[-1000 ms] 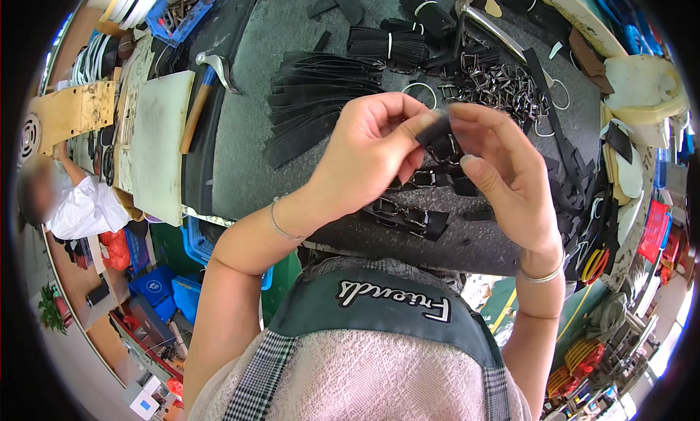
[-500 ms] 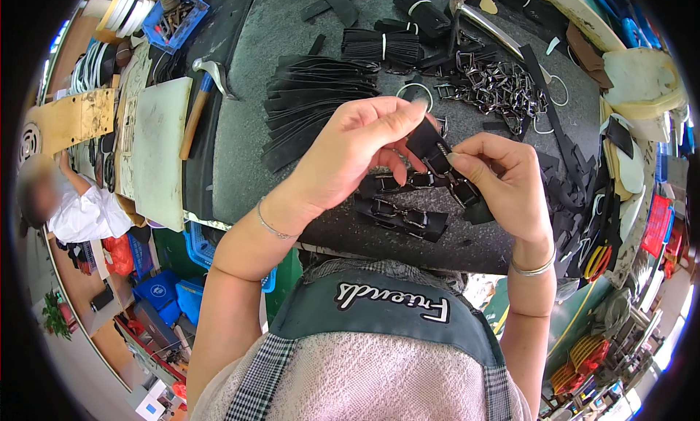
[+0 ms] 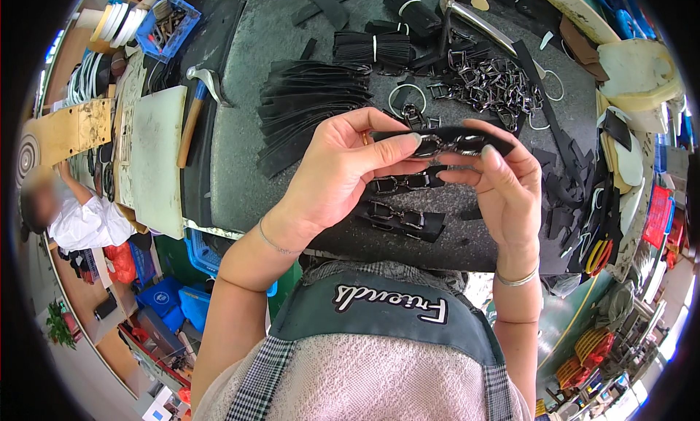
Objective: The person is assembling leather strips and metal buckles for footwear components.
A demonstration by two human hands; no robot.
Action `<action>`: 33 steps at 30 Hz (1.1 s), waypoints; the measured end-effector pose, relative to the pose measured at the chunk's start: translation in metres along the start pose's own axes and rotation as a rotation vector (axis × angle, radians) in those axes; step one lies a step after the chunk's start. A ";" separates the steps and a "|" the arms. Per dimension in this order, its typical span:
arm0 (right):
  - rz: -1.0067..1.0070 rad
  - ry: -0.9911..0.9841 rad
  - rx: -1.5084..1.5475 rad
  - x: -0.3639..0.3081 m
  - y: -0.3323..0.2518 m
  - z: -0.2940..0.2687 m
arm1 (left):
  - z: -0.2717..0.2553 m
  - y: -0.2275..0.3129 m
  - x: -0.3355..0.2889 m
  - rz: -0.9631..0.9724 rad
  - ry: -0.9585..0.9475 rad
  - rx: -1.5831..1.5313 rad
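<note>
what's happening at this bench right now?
A person holds a black strap with a metal buckle between both hands above a dark work table. The left hand pinches one end, the right hand the other. Two more straps already fitted with buckles lie on the table below the hands. Farther back are a fan of loose black strips, a pile of metal buckles and a hammer.

I am raising both hands side by side over my chest, forearms coming up from below. My left hand (image 3: pixel 343 169) is curling, thumb and fingertips pinching together. My right hand (image 3: pixel 499 180) is facing it, fingers bent and pinching, a bangle circling that wrist.
</note>
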State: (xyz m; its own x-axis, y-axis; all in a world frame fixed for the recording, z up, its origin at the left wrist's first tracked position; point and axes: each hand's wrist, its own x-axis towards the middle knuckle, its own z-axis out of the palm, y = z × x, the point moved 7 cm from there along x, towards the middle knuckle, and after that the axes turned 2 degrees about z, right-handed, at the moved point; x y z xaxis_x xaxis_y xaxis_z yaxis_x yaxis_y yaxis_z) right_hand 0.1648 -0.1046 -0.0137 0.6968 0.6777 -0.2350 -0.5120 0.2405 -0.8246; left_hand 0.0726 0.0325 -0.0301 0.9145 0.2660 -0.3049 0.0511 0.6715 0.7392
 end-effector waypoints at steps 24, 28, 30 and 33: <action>0.315 0.037 0.217 -0.008 0.028 -0.018 | -0.018 -0.006 -0.013 -0.099 0.025 -0.146; 0.358 -0.007 0.471 -0.009 0.039 -0.008 | -0.012 -0.029 -0.012 -0.272 -0.093 -0.460; 0.329 0.044 0.364 -0.008 0.040 -0.013 | -0.014 -0.020 -0.008 -0.192 -0.082 -0.337; 0.273 0.113 0.146 -0.010 0.032 -0.019 | -0.006 -0.001 -0.004 -0.105 -0.022 0.013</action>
State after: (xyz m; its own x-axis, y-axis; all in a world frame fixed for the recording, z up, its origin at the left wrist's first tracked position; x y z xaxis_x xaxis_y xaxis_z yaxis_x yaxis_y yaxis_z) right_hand 0.1514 -0.1172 -0.0473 0.5711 0.6516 -0.4993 -0.7484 0.1633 -0.6429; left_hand 0.0668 0.0352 -0.0330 0.9123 0.1799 -0.3679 0.1520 0.6855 0.7121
